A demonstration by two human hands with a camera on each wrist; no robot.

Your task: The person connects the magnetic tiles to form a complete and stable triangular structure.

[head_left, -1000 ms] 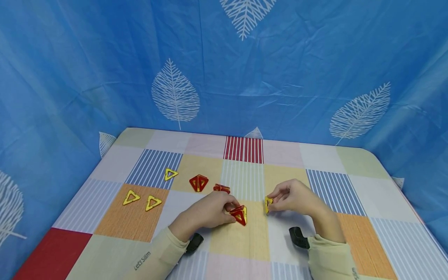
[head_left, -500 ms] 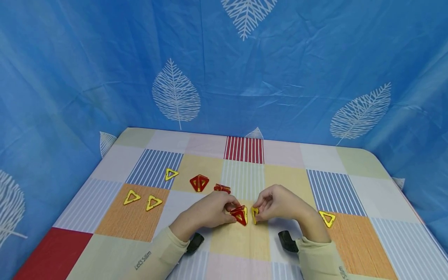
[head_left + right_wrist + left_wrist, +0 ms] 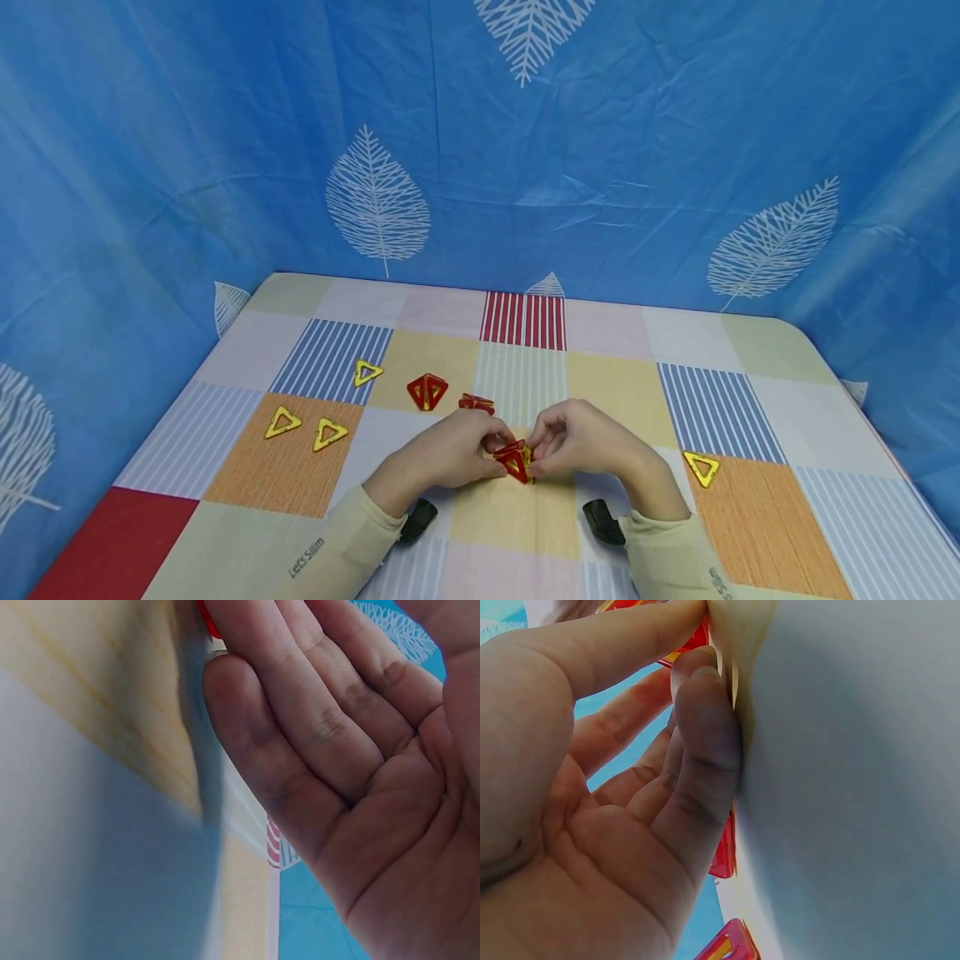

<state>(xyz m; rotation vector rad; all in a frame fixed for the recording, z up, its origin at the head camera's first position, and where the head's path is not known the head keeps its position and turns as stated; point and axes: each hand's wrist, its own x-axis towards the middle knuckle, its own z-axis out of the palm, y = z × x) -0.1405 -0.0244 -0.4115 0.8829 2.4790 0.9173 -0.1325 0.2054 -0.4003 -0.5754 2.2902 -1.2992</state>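
Note:
In the head view my left hand (image 3: 457,450) rests low over the table and pinches a small red and yellow pyramid of triangular magnetic tiles (image 3: 513,460). Close against the pyramid's right side, my right hand (image 3: 588,442) pinches a yellow triangular tile (image 3: 530,464), mostly covered by the fingers. The two hands nearly meet. Whether tile and pyramid are joined cannot be told. Red plastic (image 3: 699,637) shows by the thumb and fingertips in the left wrist view. In the right wrist view the fingertips and most of the tile are out of sight; only a red edge (image 3: 208,619) shows.
Behind the left hand stand a red pyramid (image 3: 427,392) and another red piece (image 3: 476,404). Yellow triangular tiles lie flat at left (image 3: 283,431), (image 3: 331,442), (image 3: 369,380); one more yellow tile (image 3: 701,457) lies at right. A blue curtain (image 3: 600,208) closes off the back.
My right hand has moved left, bringing its yellow tile from a short distance away up to the pyramid. The yellow tile at far right has come into view. My left hand has stayed put.

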